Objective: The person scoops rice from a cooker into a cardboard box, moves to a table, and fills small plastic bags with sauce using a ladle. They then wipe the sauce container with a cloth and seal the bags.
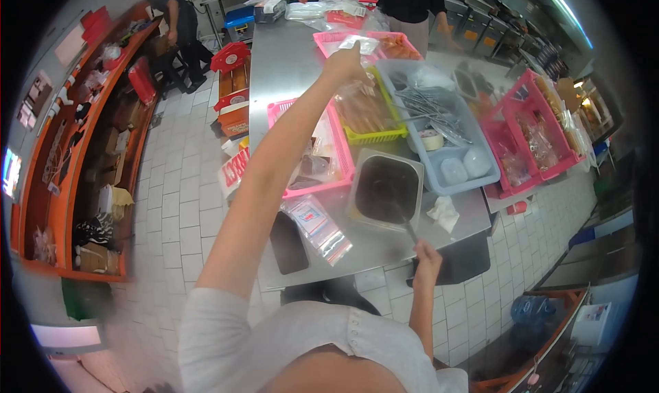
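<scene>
My left hand reaches far across the table to a clear plastic bag at the pink basket at the back. Its fingers are closed, but what they hold is too small to make out. Close to my body, my right hand grips the handle of a utensil. The utensil's far end goes down into a square metal container with dark contents. A yellow-green basket of packaged food lies behind that container. Printed plastic bags and a dark flat object rest to its left.
A blue-grey bin holds wires, tape and white containers. Pink baskets stand left and right. A crumpled tissue lies near the front edge. Two people stand beyond the table and at the left.
</scene>
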`<state>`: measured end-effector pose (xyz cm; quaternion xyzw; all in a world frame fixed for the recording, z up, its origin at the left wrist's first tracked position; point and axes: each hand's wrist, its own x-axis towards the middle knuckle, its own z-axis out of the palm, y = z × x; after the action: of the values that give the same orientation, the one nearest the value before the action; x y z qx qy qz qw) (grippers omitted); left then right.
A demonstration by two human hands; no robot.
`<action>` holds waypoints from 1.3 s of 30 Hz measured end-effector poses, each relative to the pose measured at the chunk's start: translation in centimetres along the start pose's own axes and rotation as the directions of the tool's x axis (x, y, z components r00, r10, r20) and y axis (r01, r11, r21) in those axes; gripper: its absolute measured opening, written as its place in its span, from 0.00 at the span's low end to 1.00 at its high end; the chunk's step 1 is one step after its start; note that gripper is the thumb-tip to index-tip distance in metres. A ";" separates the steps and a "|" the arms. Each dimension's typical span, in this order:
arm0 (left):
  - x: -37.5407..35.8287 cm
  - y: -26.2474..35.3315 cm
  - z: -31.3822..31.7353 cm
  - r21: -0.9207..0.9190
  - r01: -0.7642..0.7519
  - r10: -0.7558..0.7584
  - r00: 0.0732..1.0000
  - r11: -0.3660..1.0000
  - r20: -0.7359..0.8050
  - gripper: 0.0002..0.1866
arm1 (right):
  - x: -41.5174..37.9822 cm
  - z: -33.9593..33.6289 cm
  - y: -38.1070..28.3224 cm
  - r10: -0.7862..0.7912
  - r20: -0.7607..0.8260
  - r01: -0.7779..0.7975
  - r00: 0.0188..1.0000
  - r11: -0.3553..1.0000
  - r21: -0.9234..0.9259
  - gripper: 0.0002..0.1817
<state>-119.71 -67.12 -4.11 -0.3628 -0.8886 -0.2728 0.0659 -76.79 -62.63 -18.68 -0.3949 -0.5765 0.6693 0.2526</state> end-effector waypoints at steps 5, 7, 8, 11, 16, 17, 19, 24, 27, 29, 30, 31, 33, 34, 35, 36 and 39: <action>2.0 1.1 0.3 0.203 0.121 -0.166 0.960 0.972 0.225 0.53 | -0.2 0.0 1.1 0.042 -0.020 -0.042 0.999 0.999 0.006 0.11; 1.7 1.5 0.6 0.186 0.099 -0.140 0.964 0.978 0.225 0.52 | -0.2 0.1 1.0 0.023 -0.027 -0.023 0.999 1.000 0.002 0.11; 1.3 1.5 1.0 0.171 0.083 -0.120 0.968 0.982 0.219 0.50 | -0.2 0.2 0.9 0.001 -0.027 -0.002 1.000 1.000 -0.004 0.12; -5.0 1.9 1.0 -0.227 -0.025 -0.032 0.969 0.974 -0.246 0.49 | -0.1 0.2 0.3 0.003 -0.051 -0.003 0.999 1.000 0.003 0.13; -20.3 3.1 -1.6 -0.698 0.010 -0.260 0.932 0.716 -0.253 0.38 | 0.5 -0.2 1.1 -0.016 -0.031 0.016 0.999 0.999 0.028 0.13; -22.1 2.7 -0.8 -0.775 0.012 -0.290 0.931 0.632 -0.223 0.36 | 0.5 0.0 0.8 -0.024 -0.029 0.025 0.999 0.999 0.025 0.13; -24.5 2.6 0.9 -0.835 0.019 -0.316 0.930 0.550 -0.188 0.36 | 0.7 0.3 0.0 -0.042 -0.022 0.043 0.999 0.999 0.022 0.13; -25.2 3.0 2.2 -0.757 0.069 -0.294 0.941 0.650 -0.167 0.37 | 1.1 0.7 -3.5 -0.073 -0.033 0.073 0.997 0.997 -0.017 0.12; -24.0 4.4 3.3 -0.701 0.032 -0.184 0.973 0.713 -0.142 0.37 | 1.4 0.8 -6.6 -0.161 -0.017 0.161 0.987 0.987 -0.015 0.11; -23.1 5.8 4.0 -0.691 -0.024 -0.085 0.989 0.722 -0.124 0.36 | 1.4 0.9 -8.7 -0.236 -0.008 0.236 0.972 0.972 0.006 0.11; -22.8 6.5 4.2 -0.696 -0.031 -0.081 0.988 0.718 -0.128 0.36 | 1.3 1.0 -9.8 -0.244 -0.012 0.244 0.970 0.970 0.002 0.11; -22.6 7.1 4.5 -0.747 -0.014 -0.080 0.993 0.664 -0.090 0.36 | 1.0 1.1 -10.7 -0.274 -0.004 0.274 0.962 0.962 0.000 0.12; -22.2 8.3 4.2 -0.788 0.016 -0.078 0.996 0.616 -0.041 0.36 | 1.1 0.9 -11.6 -0.334 0.002 0.334 0.943 0.943 0.005 0.13; -22.0 8.6 4.4 -0.793 0.008 -0.070 0.997 0.609 -0.044 0.36 | 0.9 0.9 -11.9 -0.341 -0.006 0.341 0.940 0.940 0.000 0.13; -21.9 8.7 4.6 -0.804 0.011 -0.065 0.997 0.595 -0.034 0.36 | 0.6 1.1 -12.2 -0.371 -0.021 0.371 0.929 0.929 0.018 0.13; -21.7 8.9 4.8 -0.813 0.016 -0.060 0.998 0.582 -0.024 0.36 | 0.4 1.1 -12.5 -0.398 -0.035 0.399 0.917 0.916 0.037 0.14; -21.5 9.3 4.7 -0.790 -0.032 -0.044 0.996 0.612 -0.075 0.36 | 0.3 0.8 -12.4 -0.452 -0.067 0.450 0.890 0.892 -0.039 0.14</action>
<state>-97.41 -72.25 -10.77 -0.3396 -0.6751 -0.6519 -0.0628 -79.04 -60.30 -6.71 -0.2777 -0.6500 0.5709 0.4178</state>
